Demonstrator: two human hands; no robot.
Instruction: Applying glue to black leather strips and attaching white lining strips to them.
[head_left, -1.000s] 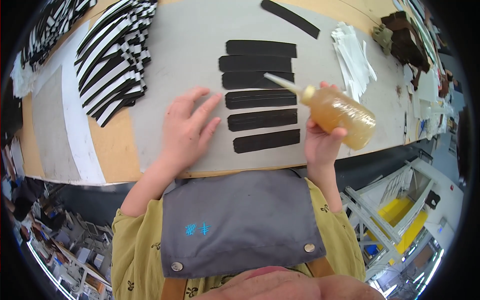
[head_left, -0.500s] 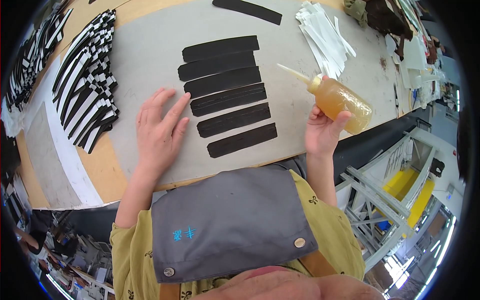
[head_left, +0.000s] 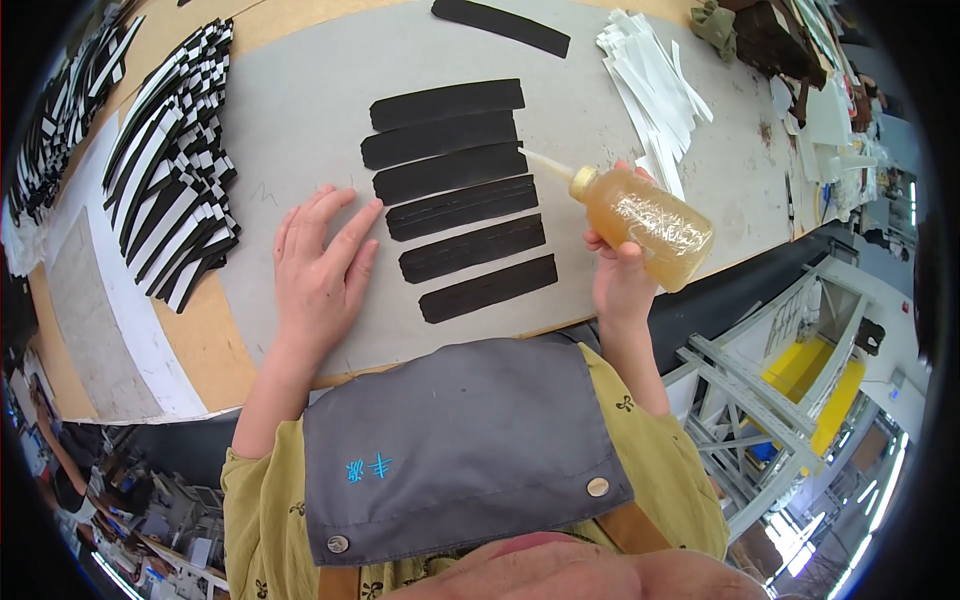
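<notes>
Several black strips (head_left: 450, 172) lie one below another on the grey table sheet. My right hand (head_left: 622, 265) grips a clear squeeze bottle (head_left: 650, 228) of amber liquid, tilted with its thin pale nozzle (head_left: 543, 161) pointing left. The nozzle's tip is at the right end of the third strip from the top; whether it touches cannot be made out. My left hand (head_left: 322, 265) rests on the sheet with fingers spread and holds nothing. Its index fingertip is by the left end of that same strip.
Overlapping black-and-white strips (head_left: 180, 160) are piled at the left. One loose black strip (head_left: 500, 26) lies at the far side. White strips (head_left: 655, 95) are heaped at the far right, near a dark brown bundle (head_left: 770, 40). A metal frame (head_left: 770, 400) stands beyond the table's right edge.
My right hand has brought the bottle left, moving its nozzle from apart from the strips to the third strip's right end. My left hand stays nearly in place.
</notes>
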